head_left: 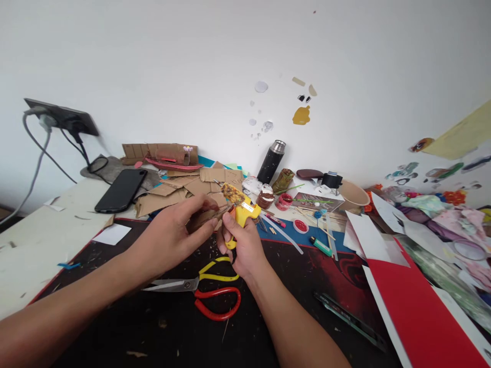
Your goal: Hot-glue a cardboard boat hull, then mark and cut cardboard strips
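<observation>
My right hand (240, 240) is wrapped round a yellow glue gun (244, 212), whose front end is coated in brown, crusty residue and points up and to the left. Close beside it, my left hand (184, 225) has its fingers curled on a thin brown twig-like piece (205, 217), partly hidden by the fingers; its exact kind is unclear. Below both hands, large scissors (187, 285) with one yellow and one red handle lie on the dark mat (184, 337), blades parted slightly and pointing left.
Cardboard scraps (172, 197) pile up behind my left hand, near a black phone (120, 190). A black flask (271, 162) and small paint jars (284, 201) stand at the back. To the right lie a utility knife (349, 319), a green glue tube (321, 247) and red paper (418, 306).
</observation>
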Motion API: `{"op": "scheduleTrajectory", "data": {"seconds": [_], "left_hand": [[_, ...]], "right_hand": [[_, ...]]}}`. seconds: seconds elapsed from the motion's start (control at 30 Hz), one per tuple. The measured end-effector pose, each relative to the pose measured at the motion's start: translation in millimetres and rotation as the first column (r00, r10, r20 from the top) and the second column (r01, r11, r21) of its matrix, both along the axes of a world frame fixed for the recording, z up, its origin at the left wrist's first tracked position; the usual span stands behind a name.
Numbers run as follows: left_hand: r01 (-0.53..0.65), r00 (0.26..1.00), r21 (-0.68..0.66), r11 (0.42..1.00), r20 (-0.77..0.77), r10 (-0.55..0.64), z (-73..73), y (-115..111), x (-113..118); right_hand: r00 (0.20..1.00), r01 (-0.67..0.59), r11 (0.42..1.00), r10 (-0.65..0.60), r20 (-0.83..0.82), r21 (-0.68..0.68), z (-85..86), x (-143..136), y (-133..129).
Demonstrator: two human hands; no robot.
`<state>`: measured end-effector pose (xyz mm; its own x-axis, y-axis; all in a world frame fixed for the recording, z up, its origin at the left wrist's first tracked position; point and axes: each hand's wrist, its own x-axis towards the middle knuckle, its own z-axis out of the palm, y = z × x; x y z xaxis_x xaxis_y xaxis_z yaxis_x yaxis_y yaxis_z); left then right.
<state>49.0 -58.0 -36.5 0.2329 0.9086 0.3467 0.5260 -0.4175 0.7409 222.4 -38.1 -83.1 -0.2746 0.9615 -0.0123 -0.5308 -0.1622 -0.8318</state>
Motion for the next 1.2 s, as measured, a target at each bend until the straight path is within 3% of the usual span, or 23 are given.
{"op": "scheduleTrajectory", "data": {"seconds": [0.17,0.63,1.03,1.2], "left_hand": [[-0.015,1.0,-0.004,1.0,-0.007,0.015,-0.8,1.0,-0.6],[0.029,0.976,-0.108,0.994,0.216,-0.005,3.3,1.1,4.1],[0.014,0.999,-0.033,0.999,0.048,-0.012,0.7,-0.5,5.6],[0.011,0.997,0.083,0.996,-0.077,-0.004,-2.5,1.2,4.3]], "right_hand": [[0.999,-0.007,1.0,0.007,0.033,0.007,-0.3,0.8,0.2],[1.0,0.003,1.0,-0.003,0.022,0.03,-1.6,0.3,1.9],[0.998,0.018,0.999,-0.02,0.055,0.033,-5.7,0.2,2.4],[0.998,0.018,0.999,-0.02,0.059,0.03,-6.4,-0.4,2.6]]}}
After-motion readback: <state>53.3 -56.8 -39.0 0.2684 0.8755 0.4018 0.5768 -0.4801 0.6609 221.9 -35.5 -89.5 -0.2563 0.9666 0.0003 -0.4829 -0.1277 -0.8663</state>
